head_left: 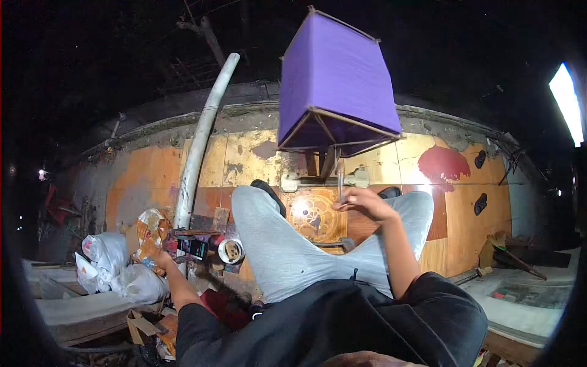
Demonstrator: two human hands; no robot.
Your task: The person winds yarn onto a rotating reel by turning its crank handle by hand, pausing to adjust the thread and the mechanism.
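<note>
A large box-shaped frame covered in purple cloth or paper point(351, 67) stands in front of me, with thin sticks along its edges and an open underside. Below it, my right hand point(367, 205) has its fingers closed around a thin upright stick point(340, 177) that overlaps the frame's lower edge in this view. Far to the left, my left hand point(160, 259) is at an orange-brown plastic packet point(148, 249), its fingers bent against it and partly hidden. White plastic bags point(107, 254) lie just beside that hand.
A pale pole point(205, 144) slants upward on the left. Near my left knee are a phone point(197, 248) and a round white tub point(231, 251). A hammer point(348, 244) lies between my legs. Dark slippers point(480, 203) and a broom point(516, 260) are on the right.
</note>
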